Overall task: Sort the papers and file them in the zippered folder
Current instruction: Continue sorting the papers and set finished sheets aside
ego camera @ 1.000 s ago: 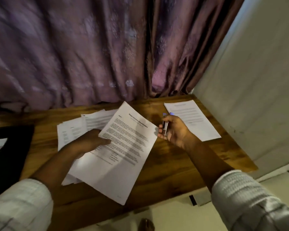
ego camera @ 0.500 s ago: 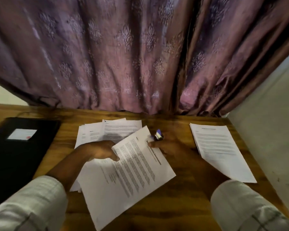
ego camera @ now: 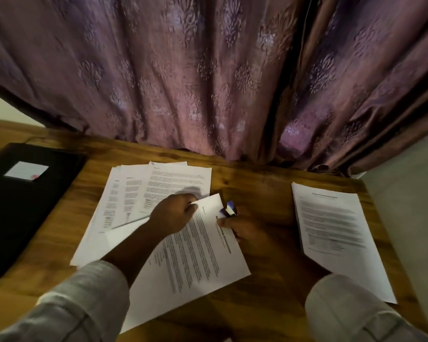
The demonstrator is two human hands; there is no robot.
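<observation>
My left hand (ego camera: 172, 213) pinches the top left corner of a printed sheet (ego camera: 190, 265) that lies slanted across the wooden table (ego camera: 262, 193). My right hand (ego camera: 245, 229) rests on the sheet's right edge and grips a small blue-and-white stapler (ego camera: 229, 210). A fanned stack of papers (ego camera: 139, 196) lies behind and left of the sheet, partly under my left hand. One more printed paper (ego camera: 336, 233) lies apart at the right. The black zippered folder (ego camera: 22, 201) lies closed at the far left, with a white label (ego camera: 26, 171) on its cover.
A purple patterned curtain (ego camera: 208, 70) hangs right behind the table's back edge. A pale wall (ego camera: 410, 181) runs close along the table's right side. My two grey sleeves fill the lower corners of the view.
The sheet has come down from the air to lie on the table. My right hand, holding the stapler, has moved onto the sheet's right edge. The view has swung left, showing more of the folder.
</observation>
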